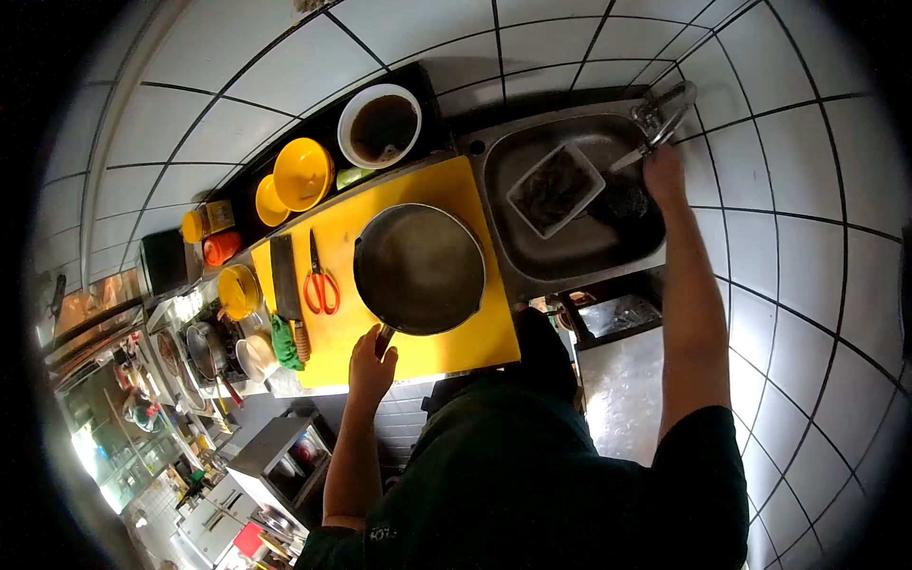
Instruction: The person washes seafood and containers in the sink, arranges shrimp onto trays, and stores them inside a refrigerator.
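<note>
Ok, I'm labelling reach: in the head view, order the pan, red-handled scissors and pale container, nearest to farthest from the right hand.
1. Pale container, in the sink
2. Pan, on the yellow board
3. Red-handled scissors, left of the pan

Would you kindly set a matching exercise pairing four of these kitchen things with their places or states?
1. Dark round metal pan
2. Red-handled scissors
3. White round tub
4. Whitish rectangular container

A. Inside the dark metal sink
B. Contains brown liquid
C. Handle in the left hand
D. Beside the broad-bladed, wooden-handled cleaver

Pairs: 1-C; 2-D; 3-B; 4-A.
</note>
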Available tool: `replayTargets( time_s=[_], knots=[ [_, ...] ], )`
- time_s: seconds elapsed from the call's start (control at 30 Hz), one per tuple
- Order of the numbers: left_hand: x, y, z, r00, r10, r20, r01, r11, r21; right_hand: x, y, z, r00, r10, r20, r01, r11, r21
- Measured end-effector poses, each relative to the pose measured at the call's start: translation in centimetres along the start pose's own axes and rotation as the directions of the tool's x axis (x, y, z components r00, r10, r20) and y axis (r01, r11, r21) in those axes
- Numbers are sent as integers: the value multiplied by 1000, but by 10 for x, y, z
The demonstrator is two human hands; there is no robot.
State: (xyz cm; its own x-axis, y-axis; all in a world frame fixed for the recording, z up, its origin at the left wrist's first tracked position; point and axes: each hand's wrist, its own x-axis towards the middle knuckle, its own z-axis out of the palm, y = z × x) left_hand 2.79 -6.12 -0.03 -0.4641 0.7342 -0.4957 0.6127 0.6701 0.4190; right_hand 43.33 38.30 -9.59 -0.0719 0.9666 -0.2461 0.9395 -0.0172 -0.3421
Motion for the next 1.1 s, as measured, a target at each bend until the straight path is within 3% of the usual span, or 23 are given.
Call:
replayTargets(
  time_s=[0.03,0.13,0.23,0.27,0.33,0.37,0.47,0.57,0.67,0.77,0.87,0.97,1.1],
  knots=[
    [1,-5,3,1000,26,-14,-26,999,22,-7,-10,-5,998,54,35,-56,997,44],
    [1,0,2,1000,19,-5,-19,999,27,-4,8,53,972,-51,-231,117,951,285],
    [1,3,1,1000,5,-1,-5,1000,24,-2,11,108,950,-157,-269,201,968,148],
    [1,3,1,1000,6,-5,-5,1000,26,-30,-35,69,980,144,-139,-51,849,526],
    [2,-3,3,1000,13,-2,-12,1000,20,-24,-36,104,900,386,201,-368,431,824],
    [2,-5,4,1000,16,1,-16,1000,19,-23,-36,119,814,426,395,-496,154,855],
    [2,-3,4,1000,-3,-2,3,1000,19,-25,-47,130,760,232,607,-499,-390,774],
    [2,0,2,1000,-3,2,3,1000,4,-28,-57,116,715,159,680,-568,-436,699],
    [2,-8,6,999,47,-28,-46,999,10,-17,-38,143,774,115,623,-525,-435,732],
    [2,-2,3,999,39,-24,-39,999,18,-29,-45,119,828,67,557,-460,-488,742],
    [3,-4,4,998,56,-39,-55,998,38,-16,-28,123,824,-26,567,-537,-358,764],
    [3,0,3,998,50,-27,-49,998,35,-11,-15,135,796,-153,585,-597,-349,722],
    [4,-4,3,999,33,-18,-33,999,-1,-27,-38,121,786,22,618,-603,-195,773]
  ],
)
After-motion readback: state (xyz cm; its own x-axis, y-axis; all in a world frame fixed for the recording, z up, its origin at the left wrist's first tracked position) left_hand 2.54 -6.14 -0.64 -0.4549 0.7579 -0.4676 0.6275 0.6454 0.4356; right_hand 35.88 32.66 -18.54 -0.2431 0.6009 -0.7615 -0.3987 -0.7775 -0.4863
